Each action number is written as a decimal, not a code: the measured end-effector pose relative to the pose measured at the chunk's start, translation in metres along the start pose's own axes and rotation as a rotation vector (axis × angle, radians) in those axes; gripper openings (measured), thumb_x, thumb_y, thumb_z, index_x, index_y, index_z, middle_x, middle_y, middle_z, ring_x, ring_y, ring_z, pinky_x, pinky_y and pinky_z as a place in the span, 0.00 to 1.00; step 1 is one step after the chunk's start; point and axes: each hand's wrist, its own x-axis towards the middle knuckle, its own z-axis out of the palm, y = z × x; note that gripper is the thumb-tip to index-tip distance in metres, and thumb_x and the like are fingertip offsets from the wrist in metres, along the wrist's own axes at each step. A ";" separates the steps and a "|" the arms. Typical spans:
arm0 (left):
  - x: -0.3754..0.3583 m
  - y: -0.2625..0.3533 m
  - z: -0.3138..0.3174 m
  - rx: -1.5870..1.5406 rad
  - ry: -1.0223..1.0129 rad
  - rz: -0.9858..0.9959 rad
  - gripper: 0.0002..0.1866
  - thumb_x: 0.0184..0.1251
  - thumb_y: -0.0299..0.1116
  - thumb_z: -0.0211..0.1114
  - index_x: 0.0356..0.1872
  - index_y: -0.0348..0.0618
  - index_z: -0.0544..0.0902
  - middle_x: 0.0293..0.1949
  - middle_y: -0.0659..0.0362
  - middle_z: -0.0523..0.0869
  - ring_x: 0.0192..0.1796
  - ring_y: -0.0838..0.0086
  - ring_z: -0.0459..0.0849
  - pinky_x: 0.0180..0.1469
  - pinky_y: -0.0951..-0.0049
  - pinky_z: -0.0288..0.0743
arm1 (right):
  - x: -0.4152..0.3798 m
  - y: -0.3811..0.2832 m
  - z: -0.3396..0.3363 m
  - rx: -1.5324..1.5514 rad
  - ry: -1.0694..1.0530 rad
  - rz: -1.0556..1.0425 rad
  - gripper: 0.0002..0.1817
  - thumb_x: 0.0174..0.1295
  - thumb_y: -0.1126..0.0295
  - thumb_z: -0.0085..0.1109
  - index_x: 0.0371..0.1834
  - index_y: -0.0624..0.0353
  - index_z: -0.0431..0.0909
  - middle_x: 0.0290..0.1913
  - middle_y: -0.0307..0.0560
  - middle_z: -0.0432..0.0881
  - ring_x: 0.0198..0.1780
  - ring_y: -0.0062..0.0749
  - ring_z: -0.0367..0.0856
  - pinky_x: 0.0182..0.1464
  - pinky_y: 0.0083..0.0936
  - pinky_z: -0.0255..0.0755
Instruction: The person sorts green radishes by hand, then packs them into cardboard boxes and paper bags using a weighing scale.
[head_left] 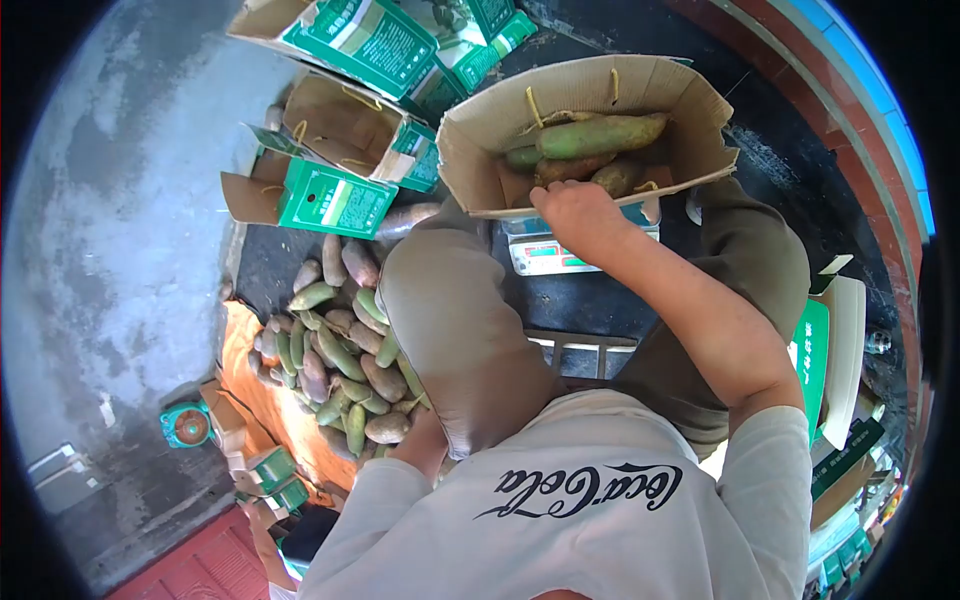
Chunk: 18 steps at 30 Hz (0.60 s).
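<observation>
My right hand (583, 215) is at the near rim of an open cardboard box (470, 165), its fingers curled over the edge. Inside the box lie several long green and brownish radishes (600, 136), the largest across the top. The box rests on a digital scale (548, 257) with a lit display, between my knees. My left forearm (424, 445) reaches down beside my left knee; the hand itself is hidden behind the leg. Near it is a large heap of green and purplish-brown radishes (385, 378) on the floor.
Green printed cartons (335, 200) stand open at the upper left, with more cartons (365, 45) behind them. A green and white carton (840, 350) is on my right. An orange sheet (290, 405) lies by the heap. Another person's arm (268, 550) shows at lower left.
</observation>
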 end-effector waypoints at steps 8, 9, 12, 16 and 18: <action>-0.047 -0.018 -0.086 -0.033 0.339 -0.090 0.23 0.58 0.48 0.66 0.43 0.36 0.82 0.40 0.48 0.86 0.39 0.61 0.85 0.45 0.65 0.79 | -0.003 0.002 0.001 0.018 0.022 -0.034 0.07 0.53 0.74 0.54 0.36 0.60 0.74 0.33 0.50 0.82 0.38 0.41 0.84 0.40 0.34 0.78; -0.054 -0.018 -0.108 -0.034 0.418 -0.114 0.23 0.57 0.48 0.66 0.43 0.36 0.82 0.40 0.48 0.86 0.39 0.61 0.85 0.45 0.65 0.79 | -0.004 0.002 0.000 0.020 0.028 -0.037 0.07 0.54 0.74 0.54 0.37 0.60 0.75 0.34 0.50 0.83 0.38 0.41 0.84 0.40 0.35 0.78; -0.082 -0.004 -0.184 -0.044 0.691 -0.169 0.31 0.47 0.57 0.70 0.42 0.39 0.83 0.39 0.44 0.86 0.39 0.53 0.85 0.45 0.61 0.78 | -0.003 0.001 -0.005 0.038 -0.035 -0.017 0.10 0.57 0.75 0.53 0.41 0.62 0.77 0.38 0.51 0.84 0.43 0.43 0.85 0.42 0.36 0.78; -0.147 0.050 -0.275 -0.280 1.152 0.004 0.34 0.47 0.50 0.75 0.47 0.28 0.80 0.42 0.38 0.84 0.46 0.49 0.83 0.51 0.58 0.74 | -0.002 0.000 -0.007 0.043 -0.082 0.005 0.10 0.57 0.74 0.53 0.42 0.61 0.76 0.40 0.52 0.84 0.44 0.43 0.85 0.43 0.37 0.78; -0.163 0.070 -0.308 -0.355 1.224 0.126 0.33 0.49 0.45 0.75 0.50 0.28 0.79 0.45 0.38 0.83 0.49 0.51 0.82 0.54 0.60 0.73 | -0.003 0.000 -0.011 0.026 -0.105 -0.008 0.10 0.57 0.74 0.53 0.42 0.61 0.76 0.41 0.51 0.84 0.44 0.43 0.85 0.42 0.37 0.78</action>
